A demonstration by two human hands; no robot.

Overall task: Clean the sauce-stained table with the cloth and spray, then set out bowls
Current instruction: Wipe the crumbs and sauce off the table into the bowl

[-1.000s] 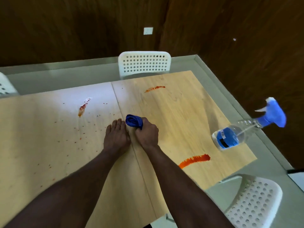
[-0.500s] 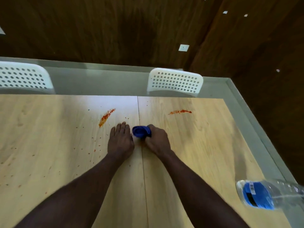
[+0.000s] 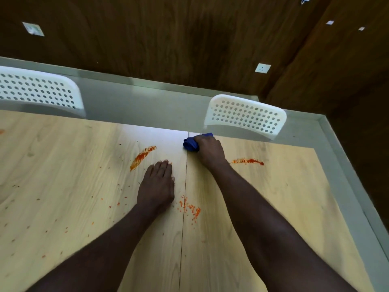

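On pale wooden desk, needed bunched blue cloth, clenched in right hand fingers, pressed firmly onto orange sauce streak; left hand fingers flat together.

A white plastic chair with a back full of round holes stands on a grey floor. A second chair of the same kind stands well off to its left, cut by the picture's edge. Behind both rises a dark wood-panelled wall. A white socket sits on the wall just above the first chair. A pale wall plate is mounted far up to the chair's left, and two small white tags are high to its right.
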